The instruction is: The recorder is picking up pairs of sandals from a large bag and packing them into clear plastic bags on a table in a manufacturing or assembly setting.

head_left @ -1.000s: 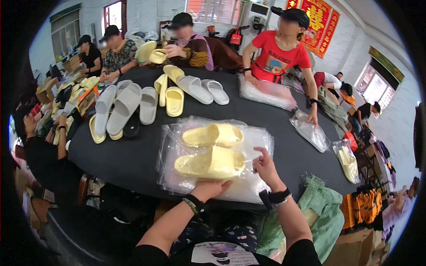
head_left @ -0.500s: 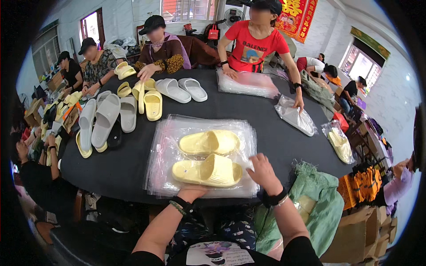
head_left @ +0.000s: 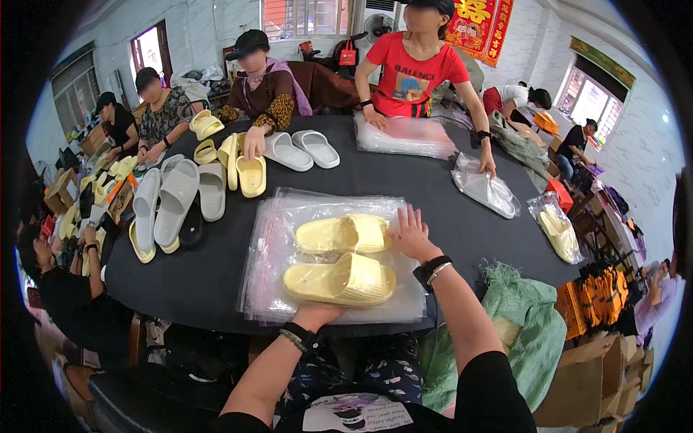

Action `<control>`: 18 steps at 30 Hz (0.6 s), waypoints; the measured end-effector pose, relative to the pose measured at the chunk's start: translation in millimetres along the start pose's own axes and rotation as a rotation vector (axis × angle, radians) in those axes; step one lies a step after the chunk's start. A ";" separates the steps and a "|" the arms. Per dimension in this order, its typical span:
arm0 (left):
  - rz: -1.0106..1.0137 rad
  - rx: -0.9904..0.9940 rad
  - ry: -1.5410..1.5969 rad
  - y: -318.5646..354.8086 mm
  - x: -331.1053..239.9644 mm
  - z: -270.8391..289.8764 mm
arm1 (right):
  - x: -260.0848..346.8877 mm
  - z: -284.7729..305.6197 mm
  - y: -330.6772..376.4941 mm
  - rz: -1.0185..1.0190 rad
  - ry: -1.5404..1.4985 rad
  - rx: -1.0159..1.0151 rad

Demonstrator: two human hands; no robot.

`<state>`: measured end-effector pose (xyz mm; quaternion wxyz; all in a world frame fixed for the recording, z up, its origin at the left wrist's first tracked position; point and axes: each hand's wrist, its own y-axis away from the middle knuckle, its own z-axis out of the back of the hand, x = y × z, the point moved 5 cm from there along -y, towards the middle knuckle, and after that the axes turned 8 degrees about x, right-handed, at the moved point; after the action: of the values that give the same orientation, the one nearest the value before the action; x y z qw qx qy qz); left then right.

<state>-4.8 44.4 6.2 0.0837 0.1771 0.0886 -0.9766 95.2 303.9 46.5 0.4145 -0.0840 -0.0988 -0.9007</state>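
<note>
While left hand (head_left: 317, 315), grip unclear, meets near slipper (head_left: 339, 280) at six o'clock | right hand (head_left: 413, 237), fingers spread and seemingly empty, has reached far slipper (head_left: 341, 234) at three | both slippers now attended

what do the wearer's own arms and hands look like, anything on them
Short black sleeves, forearms and hands ungloved. The left hand has a black wristband and green beaded bracelet; the right hand, a dark band and pale bangle.

From close above the near side of the worktop (head_left: 188, 278), one head-worn fisheye looks down and across to the far wall (head_left: 216, 36).
</note>
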 end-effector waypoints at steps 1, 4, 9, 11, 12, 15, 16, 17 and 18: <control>0.021 0.034 0.033 -0.6 -1.3 -0.6 | 0.8 6.0 5.6 0.014 0.104 -0.168; 0.010 0.047 0.041 3.6 11.0 -9.4 | 28.7 26.9 31.5 0.205 0.074 -0.335; -0.016 -0.011 -0.049 -3.2 2.6 -0.4 | 25.3 -14.2 63.3 0.288 -0.070 0.244; -0.050 -0.048 0.067 -6.5 12.1 -12.7 | 14.0 -32.2 64.2 0.281 -0.085 0.348; -0.053 -0.050 0.069 -7.9 7.6 -9.5 | 8.3 -35.6 65.9 0.224 -0.078 0.366; -0.055 -0.073 0.018 -7.1 0.7 1.5 | 3.0 -36.7 61.9 0.167 -0.083 0.400; -0.042 -0.078 0.024 -4.1 3.1 3.3 | 6.7 -37.4 59.7 0.166 -0.097 0.420; -0.027 -0.083 0.030 -1.2 6.4 5.8 | 10.2 -36.6 59.0 0.179 -0.097 0.417; -0.018 -0.091 0.020 0.4 8.3 14.6 | 8.8 -38.3 58.6 0.154 -0.082 0.435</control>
<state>-17.3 40.0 16.5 0.0819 0.1820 0.1353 -0.9705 131.6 250.6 17.9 0.4862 -0.0364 -0.3006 -0.8197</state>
